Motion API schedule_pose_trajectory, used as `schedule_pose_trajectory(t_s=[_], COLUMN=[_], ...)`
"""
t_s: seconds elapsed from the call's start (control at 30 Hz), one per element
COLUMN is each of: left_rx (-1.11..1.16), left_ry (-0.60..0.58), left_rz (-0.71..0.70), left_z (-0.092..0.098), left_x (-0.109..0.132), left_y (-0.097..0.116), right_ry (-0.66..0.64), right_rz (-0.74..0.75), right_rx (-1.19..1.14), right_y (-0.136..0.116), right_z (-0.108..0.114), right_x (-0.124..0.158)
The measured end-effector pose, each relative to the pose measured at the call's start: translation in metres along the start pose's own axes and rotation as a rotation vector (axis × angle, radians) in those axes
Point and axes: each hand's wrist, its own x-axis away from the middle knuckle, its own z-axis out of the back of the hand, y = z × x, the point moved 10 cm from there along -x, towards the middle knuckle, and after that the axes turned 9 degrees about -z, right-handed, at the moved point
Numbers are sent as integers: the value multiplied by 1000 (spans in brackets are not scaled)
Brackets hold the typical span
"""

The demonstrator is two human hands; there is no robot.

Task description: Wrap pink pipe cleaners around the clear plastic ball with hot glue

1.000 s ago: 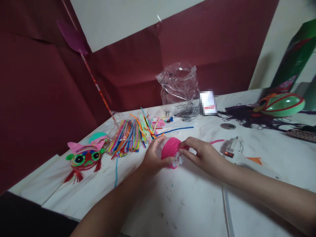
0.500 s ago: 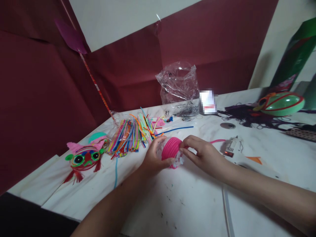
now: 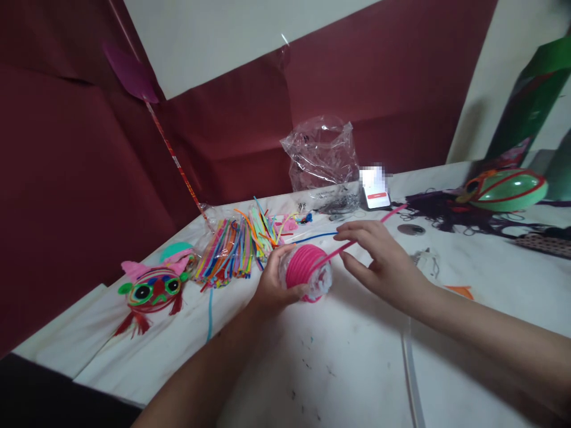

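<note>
My left hand [image 3: 273, 283] is wrapped round a small ball [image 3: 303, 270] wound in pink pipe cleaner, with clear plastic showing at its end. It holds the ball just above the white table [image 3: 339, 362]. A loose pink pipe cleaner strand [image 3: 357, 241] runs from the ball up to the right. My right hand [image 3: 379, 258] hovers over the strand with fingers curved around it, pulling it taut.
A pile of coloured pipe cleaners [image 3: 236, 244] lies behind the ball. A finished pink and green fish figure [image 3: 151, 291] sits at the left. A clear plastic bag [image 3: 323, 157], a phone [image 3: 375, 190], a green shell [image 3: 506, 189] and a glue gun [image 3: 423, 258] are further back and right.
My right hand has lifted from the ball and moved up and right, drawing the pink strand out. The left hand keeps its hold on the ball.
</note>
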Motion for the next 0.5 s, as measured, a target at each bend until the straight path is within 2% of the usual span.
schedule_pose_trajectory(t_s=[0.17,0.3,0.4,0.5], left_rx=[261,324,324,292], left_ry=[150,215,215,220], left_rz=[165,211,244,259], left_z=[6,8,8,11], left_x=[3,6,7,8], left_y=[-17,-20,-25,-31], right_ry=[143,161,37,-167], right_rz=[69,19,-76,-187], right_rx=[69,91,126,146], right_y=[-16,-12,14,55], right_z=[31,64,76,71], right_x=[-6,-22,-31,-15])
